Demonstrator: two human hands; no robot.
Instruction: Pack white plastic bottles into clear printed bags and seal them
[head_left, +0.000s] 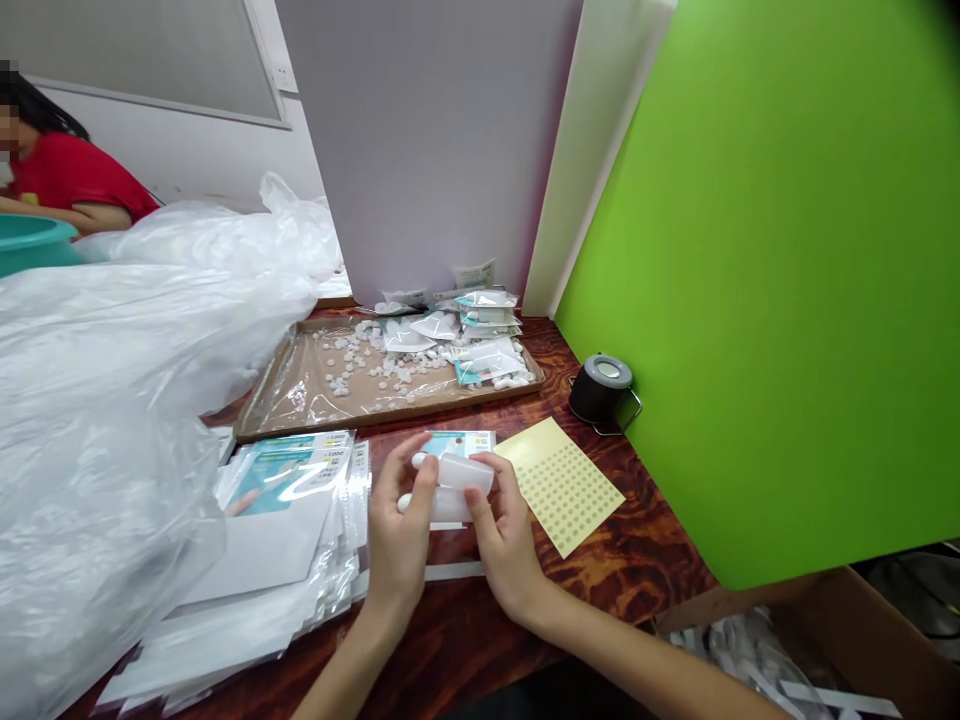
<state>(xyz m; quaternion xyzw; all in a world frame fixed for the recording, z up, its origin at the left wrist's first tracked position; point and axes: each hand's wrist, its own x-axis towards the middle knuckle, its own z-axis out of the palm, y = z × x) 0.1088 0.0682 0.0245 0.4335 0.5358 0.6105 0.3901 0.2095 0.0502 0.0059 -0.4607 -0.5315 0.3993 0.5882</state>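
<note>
Both hands hold two small translucent white bottles side by side over the table. The upper bottle (465, 472) and the lower bottle (451, 505) lie nearly level, with rounded white tips pointing left. My left hand (400, 530) is closed around their tip ends, thumb on top. At the other end, my right hand (510, 545) grips the bases between thumb and fingers. Beneath them, partly hidden, lies a printed teal-and-white packet (480, 440). A yellow sheet of small round stickers (574, 485) is just right of my right hand.
Left of my hands is a stack of clear printed bags (270, 560), beside a large plastic bag (97, 400). Behind, a cardboard tray (300, 405) holds small white pieces and filled packets (487, 355). A black lantern (600, 388) stands by the green panel (787, 250). A person in red (82, 175) sits far left.
</note>
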